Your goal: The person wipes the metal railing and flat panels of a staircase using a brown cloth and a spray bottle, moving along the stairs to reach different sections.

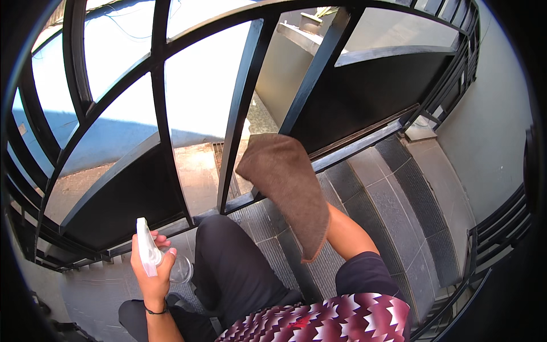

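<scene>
My left hand [151, 265] grips a spray bottle with a white trigger head [147, 248] and a clear plastic body [181, 268]. The bottle is above the floor, left of my bent knee. A brown microfibre cloth [286, 175] drapes over my right hand and conceals its fingers; only my right forearm [350, 233] emerges below it. The cloth overlaps the lower part of a slanted bar [318, 64] of the black metal gate [160, 107]. Whether it touches the bar is not plain.
Dark solid panels [367, 89] fill parts of the gate. Ribbed grey tiles [384, 196] cover the floor around my knee [230, 256]. Beyond the bars are a blue-and-white wall [115, 128] and a potted plant [310, 23]. Black railings [495, 231] stand at the right, near a grey wall [491, 107].
</scene>
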Motion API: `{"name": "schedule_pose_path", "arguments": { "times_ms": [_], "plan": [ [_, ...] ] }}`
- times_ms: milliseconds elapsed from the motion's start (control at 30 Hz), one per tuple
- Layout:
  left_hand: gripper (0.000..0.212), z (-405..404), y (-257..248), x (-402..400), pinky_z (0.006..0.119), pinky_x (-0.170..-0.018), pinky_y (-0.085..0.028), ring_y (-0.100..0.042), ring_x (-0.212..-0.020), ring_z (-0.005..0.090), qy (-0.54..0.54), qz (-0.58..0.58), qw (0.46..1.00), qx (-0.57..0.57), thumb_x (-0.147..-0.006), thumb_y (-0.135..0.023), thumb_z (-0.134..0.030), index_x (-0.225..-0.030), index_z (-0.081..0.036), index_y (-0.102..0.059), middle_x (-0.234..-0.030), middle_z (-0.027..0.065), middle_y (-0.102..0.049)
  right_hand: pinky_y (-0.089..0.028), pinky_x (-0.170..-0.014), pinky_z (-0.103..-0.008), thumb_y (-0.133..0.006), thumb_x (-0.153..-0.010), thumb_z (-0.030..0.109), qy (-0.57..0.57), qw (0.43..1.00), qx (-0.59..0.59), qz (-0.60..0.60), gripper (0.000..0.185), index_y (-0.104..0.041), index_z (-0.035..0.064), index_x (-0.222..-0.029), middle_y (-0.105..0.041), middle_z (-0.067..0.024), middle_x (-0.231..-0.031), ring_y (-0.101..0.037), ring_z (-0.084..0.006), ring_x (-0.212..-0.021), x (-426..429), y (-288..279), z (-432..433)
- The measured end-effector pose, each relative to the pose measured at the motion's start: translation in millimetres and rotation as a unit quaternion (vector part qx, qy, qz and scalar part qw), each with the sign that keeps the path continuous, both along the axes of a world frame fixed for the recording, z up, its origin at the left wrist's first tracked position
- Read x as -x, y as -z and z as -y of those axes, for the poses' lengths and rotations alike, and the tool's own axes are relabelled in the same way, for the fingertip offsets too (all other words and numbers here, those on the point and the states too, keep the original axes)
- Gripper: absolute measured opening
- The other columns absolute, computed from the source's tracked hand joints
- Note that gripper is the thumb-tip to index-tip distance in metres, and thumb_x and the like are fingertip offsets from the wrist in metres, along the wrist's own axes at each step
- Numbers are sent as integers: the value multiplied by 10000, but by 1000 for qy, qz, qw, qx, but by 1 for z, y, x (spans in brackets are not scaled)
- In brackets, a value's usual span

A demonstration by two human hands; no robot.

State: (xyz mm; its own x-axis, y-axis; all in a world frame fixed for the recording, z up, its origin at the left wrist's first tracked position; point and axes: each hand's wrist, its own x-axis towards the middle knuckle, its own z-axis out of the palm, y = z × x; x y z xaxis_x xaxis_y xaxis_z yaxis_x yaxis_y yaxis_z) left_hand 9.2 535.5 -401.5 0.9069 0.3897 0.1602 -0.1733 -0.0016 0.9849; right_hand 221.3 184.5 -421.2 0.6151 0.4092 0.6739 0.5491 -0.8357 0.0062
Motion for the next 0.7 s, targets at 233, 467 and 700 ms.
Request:
{"name": "schedule_pose_path", "arguments": {
  "times_ms": [233, 467, 700],
  "plan": [
    [545, -11, 11, 9, 318, -838, -532, -644, -921, 189, -51, -43, 998, 6, -769, -699, 22, -1281, 57, -515, -1013, 108, -611, -471, -956, -323, -665, -907, 245, -5, 995, -91, -27, 328, -629, 64, -1178, -638, -71, -1171, -603, -191, -1104, -75, -47, -25],
    [583, -4, 12, -1, 337, -857, -526, -651, -938, 203, -53, -22, 998, -13, -785, -696, 16, -1331, 48, -494, -987, 98, -627, -480, -905, -381, -708, -844, 159, 72, 944, -218, 235, 312, -624, 46, -1123, -632, -122, -1097, -597, -293, -1053, -83, -56, -38],
    [617, 6, 20, -10, 355, -884, -520, -641, -919, 207, -58, -21, 998, 12, -806, -668, 11, -1380, 8, -440, -951, 93, -617, -493, -851, -447, -742, -774, 110, -88, 969, -229, 24, 299, -629, 39, -1042, -623, -162, -1033, -598, -372, -1004, 8, 36, -48]
  ]
}}
